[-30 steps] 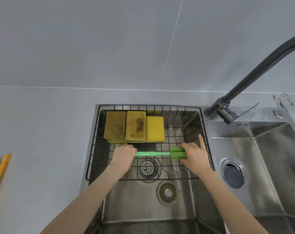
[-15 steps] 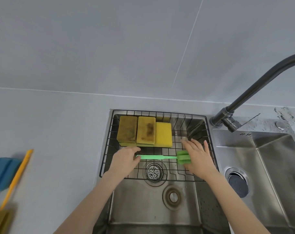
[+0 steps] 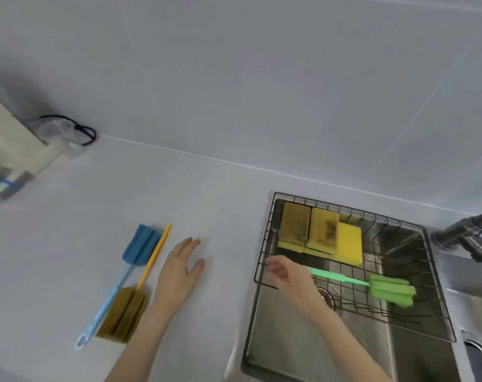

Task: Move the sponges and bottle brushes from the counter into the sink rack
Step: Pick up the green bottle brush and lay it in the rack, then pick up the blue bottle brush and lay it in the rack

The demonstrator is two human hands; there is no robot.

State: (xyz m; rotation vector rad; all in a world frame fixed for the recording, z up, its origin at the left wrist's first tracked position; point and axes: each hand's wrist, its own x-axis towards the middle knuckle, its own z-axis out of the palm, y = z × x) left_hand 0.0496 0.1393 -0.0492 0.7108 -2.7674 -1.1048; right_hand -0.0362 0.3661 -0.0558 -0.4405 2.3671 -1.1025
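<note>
A black wire sink rack (image 3: pixel 264 244) hangs in the left sink basin. In it lie three yellow sponges (image 3: pixel 321 235) at the back and a green bottle brush (image 3: pixel 388 289) across the front. On the counter to the left lie a blue bottle brush (image 3: pixel 140 248) and a yellow-handled brush with a brown sponge head (image 3: pixel 124 312). My left hand (image 3: pixel 179 268) hovers open over the counter just right of those two brushes. My right hand (image 3: pixel 285 274) is over the rack's left edge, fingers loose, holding nothing, covering the green brush's handle end.
A dark faucet (image 3: pixel 465 232) stands right of the rack, and a second basin (image 3: pixel 476 299) lies beyond it. At far left sit a pale appliance (image 3: pixel 11 150) and a clear cup with a black cord (image 3: pixel 66 133). The tiled wall rises behind the counter.
Both hands let go of the green brush, which now lies in the rack. My left hand moved left onto the counter toward the two brushes; my view swung left.
</note>
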